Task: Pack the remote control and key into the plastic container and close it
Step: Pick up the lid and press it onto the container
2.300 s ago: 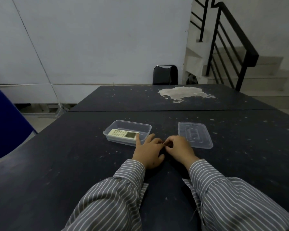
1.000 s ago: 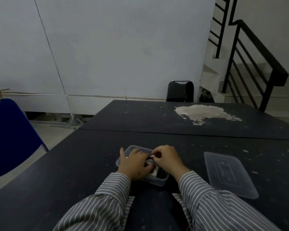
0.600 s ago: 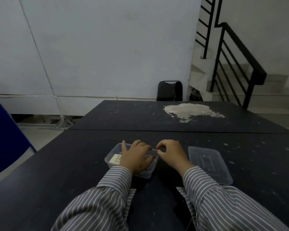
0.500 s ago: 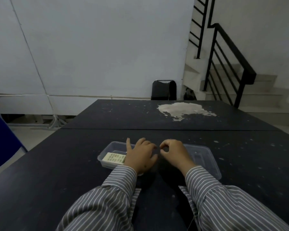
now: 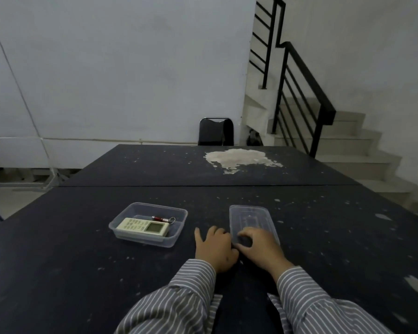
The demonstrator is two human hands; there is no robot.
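Observation:
The clear plastic container (image 5: pixel 140 239) stands open on the black table (image 5: pixel 70 266), left of centre. Inside it lie the cream remote control (image 5: pixel 143 229) and, behind it, a small red key (image 5: pixel 161 218) with a metal ring. The clear lid (image 5: pixel 250 216) lies flat on the table to the container's right. My right hand (image 5: pixel 260 248) rests on the lid's near end with thumb and fingers curled on its edge. My left hand (image 5: pixel 215 249) lies on the table beside it, thumb spread, fingertips touching the lid's near left corner.
A second black table (image 5: pixel 155 165) joins at the far side, with a pale worn patch (image 5: pixel 239 157). A black chair (image 5: pixel 216 131) stands behind it. A staircase with a black railing (image 5: pixel 307 75) rises at the right.
Both hands left the container and moved right to the lid. The key, held over the container a second ago, now lies inside it behind the remote.

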